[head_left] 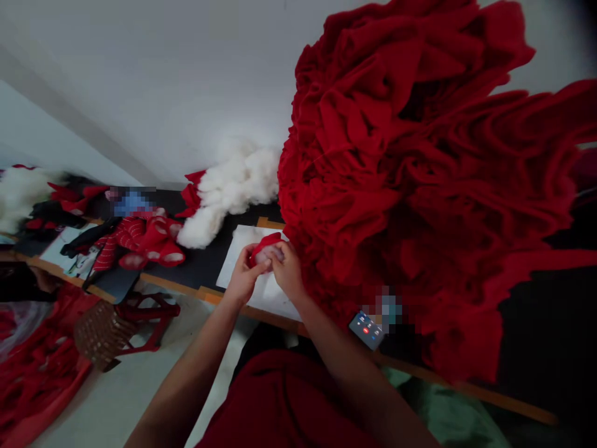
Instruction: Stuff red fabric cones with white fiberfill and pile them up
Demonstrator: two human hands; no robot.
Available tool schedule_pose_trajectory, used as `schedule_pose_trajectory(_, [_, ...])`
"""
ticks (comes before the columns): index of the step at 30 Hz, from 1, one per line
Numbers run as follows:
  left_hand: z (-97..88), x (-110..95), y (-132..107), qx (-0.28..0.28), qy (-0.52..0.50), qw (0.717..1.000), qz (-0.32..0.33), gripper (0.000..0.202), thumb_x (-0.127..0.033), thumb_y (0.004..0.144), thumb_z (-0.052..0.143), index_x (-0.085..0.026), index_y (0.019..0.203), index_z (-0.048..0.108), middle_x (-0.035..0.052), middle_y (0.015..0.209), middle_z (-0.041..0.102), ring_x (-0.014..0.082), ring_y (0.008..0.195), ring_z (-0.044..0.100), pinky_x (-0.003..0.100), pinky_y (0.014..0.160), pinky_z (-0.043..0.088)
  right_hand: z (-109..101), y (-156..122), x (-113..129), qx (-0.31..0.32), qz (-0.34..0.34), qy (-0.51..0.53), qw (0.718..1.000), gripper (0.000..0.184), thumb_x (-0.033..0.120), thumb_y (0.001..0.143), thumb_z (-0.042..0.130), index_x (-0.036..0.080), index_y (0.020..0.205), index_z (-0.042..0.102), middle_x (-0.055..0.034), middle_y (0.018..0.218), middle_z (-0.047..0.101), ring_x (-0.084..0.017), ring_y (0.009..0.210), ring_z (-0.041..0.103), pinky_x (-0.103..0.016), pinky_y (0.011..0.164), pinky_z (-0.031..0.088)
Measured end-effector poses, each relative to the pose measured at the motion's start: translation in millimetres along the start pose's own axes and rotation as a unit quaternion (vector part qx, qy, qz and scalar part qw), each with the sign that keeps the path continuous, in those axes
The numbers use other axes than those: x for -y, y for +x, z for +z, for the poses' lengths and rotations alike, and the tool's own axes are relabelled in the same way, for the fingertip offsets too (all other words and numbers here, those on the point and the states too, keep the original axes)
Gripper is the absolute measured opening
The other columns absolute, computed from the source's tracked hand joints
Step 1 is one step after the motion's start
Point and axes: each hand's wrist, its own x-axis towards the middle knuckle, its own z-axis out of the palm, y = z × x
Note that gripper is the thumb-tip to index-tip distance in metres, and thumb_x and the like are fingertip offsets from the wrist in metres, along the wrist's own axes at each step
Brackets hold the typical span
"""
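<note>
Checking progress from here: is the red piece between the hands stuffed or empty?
Stuffed, at least partly: white filling shows at the opening of the red fabric between the left hand and right hand.

Fiberfill [228, 193] left of cloth heap [410, 186]

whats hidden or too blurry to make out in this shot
Head view, the only one:
The red cloth piece and its white filling: shape mostly hidden by the left hand and right hand.
Phone: screen too small to read, and a pixelated patch hides what lies beside it.
Blue item: pixelated, so its kind cannot be told.
Red fabric pile: cut off by the top and right edges.
</note>
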Motion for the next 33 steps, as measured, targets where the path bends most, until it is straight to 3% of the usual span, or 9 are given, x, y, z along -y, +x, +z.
schedule_pose_trajectory(3, [-4.1,-1,-3,-0.037,0.079,0.995,0.045,0.040,-0.016,0.056,0.071,-0.017,0.091,0.052,-0.0008,0.084,0.058,0.0106,0.073,0.055,0.021,0.067,0.045,-5,-4,5,0.033,-0.021,0.061,0.997,0.028,0.019,0.070,0.050,0.019,0.098,0.048,-0.0053,0.098,0.053,-0.017,0.091,0.051,-0.030,0.082,0.042])
schedule_pose_trajectory(7, [-10.9,2,-5,-0.040,0.198,0.978,0.053,0.026,-0.018,0.060,0.061,-0.016,0.084,0.052,-0.0035,0.070,0.054,0.0086,0.058,0.048,0.020,0.054,0.039,-4,-6,4,0.042,0.057,0.081,0.994,0.041,0.013,0.062,0.052,0.021,0.101,0.045,-0.0006,0.089,0.055,-0.015,0.077,0.053,-0.026,0.070,0.044])
schedule_pose_trajectory(10, [-16.2,5,-6,-0.085,0.368,0.917,0.131,0.014,-0.011,0.060,0.051,-0.016,0.073,0.051,-0.0048,0.060,0.048,0.0085,0.054,0.042,0.021,0.052,0.033,1,-4,-2,0.064,0.061,0.003,0.996,0.025,0.007,0.059,0.045,0.021,0.079,0.049,0.0013,0.076,0.056,-0.016,0.072,0.054,-0.027,0.068,0.043])
schedule_pose_trajectory(12, [-19.3,7,-4,-0.129,0.455,0.861,0.189,0.017,-0.005,0.057,0.045,-0.017,0.069,0.048,-0.0045,0.059,0.046,0.0092,0.055,0.040,0.022,0.053,0.031,5,-3,-6,0.039,0.048,-0.065,0.996,0.027,0.002,0.056,0.040,0.021,0.074,0.048,0.0000,0.075,0.057,-0.017,0.075,0.054,-0.029,0.071,0.042])
schedule_pose_trajectory(14, [-21.3,7,-1,-0.145,0.494,0.832,0.208,0.022,-0.003,0.054,0.041,-0.018,0.069,0.046,-0.0038,0.061,0.046,0.0100,0.057,0.041,0.022,0.054,0.031,6,-2,-10,0.008,0.044,-0.101,0.994,0.033,0.000,0.053,0.037,0.021,0.075,0.048,-0.0014,0.077,0.058,-0.018,0.077,0.054,-0.029,0.072,0.042])
schedule_pose_trajectory(21, [-28.3,5,-2,0.024,0.355,0.931,0.086,0.024,-0.017,0.065,0.052,-0.019,0.087,0.043,-0.0030,0.078,0.047,0.0087,0.060,0.047,0.021,0.053,0.039,-4,-2,-4,0.050,0.009,0.009,0.999,0.031,0.007,0.058,0.045,0.021,0.084,0.052,-0.0009,0.087,0.058,-0.017,0.084,0.053,-0.029,0.078,0.042])
schedule_pose_trajectory(26, [-30.2,6,-5,-0.042,0.417,0.900,0.122,0.013,-0.016,0.068,0.047,-0.019,0.080,0.043,-0.0048,0.068,0.044,0.0074,0.052,0.042,0.020,0.048,0.035,-5,-10,-4,0.087,0.116,0.192,0.971,0.022,0.029,0.067,0.053,0.019,0.087,0.053,-0.0007,0.084,0.059,-0.015,0.079,0.055,-0.027,0.073,0.045])
schedule_pose_trajectory(30, [-17.3,12,-10,-0.038,0.450,0.874,0.180,0.013,-0.014,0.068,0.046,-0.019,0.080,0.044,-0.0031,0.070,0.049,0.0093,0.058,0.046,0.021,0.055,0.037,9,-15,-10,-0.011,0.201,0.163,0.966,0.022,0.026,0.061,0.055,0.019,0.081,0.050,0.0023,0.071,0.056,-0.014,0.065,0.054,-0.025,0.060,0.044])
schedule_pose_trajectory(33, [-11.7,18,-15,-0.063,0.479,0.854,0.192,0.012,-0.016,0.069,0.047,-0.019,0.079,0.043,-0.0029,0.066,0.049,0.0110,0.058,0.047,0.022,0.055,0.036,12,-15,-11,-0.014,0.186,0.087,0.979,0.018,0.018,0.060,0.049,0.020,0.078,0.050,0.0020,0.069,0.056,-0.014,0.062,0.053,-0.026,0.058,0.043])
